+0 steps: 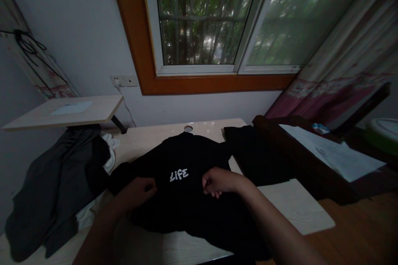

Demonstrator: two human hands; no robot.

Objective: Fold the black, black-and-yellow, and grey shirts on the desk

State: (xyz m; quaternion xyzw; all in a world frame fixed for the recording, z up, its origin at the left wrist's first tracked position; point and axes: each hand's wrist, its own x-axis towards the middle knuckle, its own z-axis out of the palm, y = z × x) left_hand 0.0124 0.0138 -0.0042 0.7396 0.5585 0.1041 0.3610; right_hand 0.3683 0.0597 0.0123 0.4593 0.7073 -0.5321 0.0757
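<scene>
A black T-shirt lies spread over the pale table, with upside-down white lettering on it. My left hand is over the left part of the shirt, its fingers curled in. Across the lettering, my right hand is over the shirt's right part, thumb and fingers bent together. Whether either hand pinches the dark cloth is too dim to see. Right of the shirt lies another piece of black cloth.
At left, a raised shelf carries a sheet of paper; below it lies a heap of grey clothing. Dark wooden furniture bearing white paper borders the right. A window is behind the table.
</scene>
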